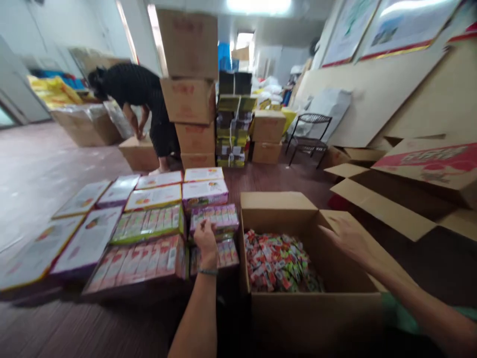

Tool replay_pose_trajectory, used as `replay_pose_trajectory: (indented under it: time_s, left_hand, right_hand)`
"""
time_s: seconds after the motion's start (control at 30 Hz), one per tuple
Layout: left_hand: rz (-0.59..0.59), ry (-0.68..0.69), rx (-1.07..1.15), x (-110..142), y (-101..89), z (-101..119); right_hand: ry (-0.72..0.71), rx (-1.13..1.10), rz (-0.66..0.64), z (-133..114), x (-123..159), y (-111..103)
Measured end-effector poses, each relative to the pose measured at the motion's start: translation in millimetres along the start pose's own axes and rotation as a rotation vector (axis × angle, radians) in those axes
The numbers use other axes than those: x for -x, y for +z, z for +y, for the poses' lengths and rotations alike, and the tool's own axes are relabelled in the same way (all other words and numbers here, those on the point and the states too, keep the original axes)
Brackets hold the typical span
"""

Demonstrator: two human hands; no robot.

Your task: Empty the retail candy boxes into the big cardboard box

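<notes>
My left hand [206, 242] has its fingers curled together in front of a purple-trimmed display pack [225, 219] of small boxes; what they hold, if anything, is hidden. My right hand [346, 239] is open, fingers stretched out, at the right flap of an open cardboard carton [313, 318]. Inside that carton lies a heap of small red and green sachets [278, 263]. Left of my left hand are a green-edged pack [147, 223] and a pink pack [139, 263] wrapped in clear film.
White-topped boxes [87, 238] stand in rows at the left. Another open carton [391, 199] lies at the right. Ahead are stacked cartons [190, 99], tied bundles [233, 124] and a black metal chair [309, 134]. A person in black [137, 94] bends over a carton [138, 154].
</notes>
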State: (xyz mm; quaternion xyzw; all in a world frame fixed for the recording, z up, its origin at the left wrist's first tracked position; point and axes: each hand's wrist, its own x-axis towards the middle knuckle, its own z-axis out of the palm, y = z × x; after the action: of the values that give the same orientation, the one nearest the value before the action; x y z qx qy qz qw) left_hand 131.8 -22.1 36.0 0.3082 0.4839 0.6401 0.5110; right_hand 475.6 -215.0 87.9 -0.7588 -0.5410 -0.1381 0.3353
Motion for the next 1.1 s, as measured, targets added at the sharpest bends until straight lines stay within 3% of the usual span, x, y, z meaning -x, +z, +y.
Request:
replay_pose_trajectory:
  time_s: [0.1, 0.17, 0.27, 0.33, 0.4, 0.5, 0.67, 0.83, 1.0, 1.1]
  left_hand:
    - [0.121, -0.048, 0.089, -17, -8.4, 5]
    - [0.158, -0.093, 0.121, -28, -14.4, 5]
    - [0.188, -0.106, 0.135, -38, -21.6, 3]
    - [0.194, -0.112, 0.149, -41, -22.2, 2]
    - [0.176, -0.127, 0.180, -43, -18.5, 0]
    - [0.126, -0.159, 0.227, -43, -7.9, -2]
    - [0.087, -0.215, 0.227, -39, 3.9, -3]
    - [0.087, -0.199, 0.217, -35, -1.4, -3]
    - [0.083, -0.187, 0.200, -34, -8.4, -4]
    - [0.080, -0.172, 0.187, -34, -12.3, -2]
  right_hand:
    - [-0.182, -0.008, -0.583, -71, -5, 91]
    - [-0.348, 0.106, -0.890, -125, -10, 160]
    - [-0.423, 0.202, -1.104, -178, -5, 245]
    - [-0.431, 0.273, -1.176, -190, 8, 282]
    - [-0.421, 0.355, -1.199, -190, 24, 306]
    - [-0.401, 0.444, -1.163, -182, 44, 324]
    - [-0.380, 0.479, -1.109, -180, 55, 333]
    - [-0.387, 0.484, -1.075, -179, 70, 332]
    - [-0.425, 0.558, -1.193, -170, 80, 330]
    - [-0.462, 0.585, -1.176, -165, 80, 326]
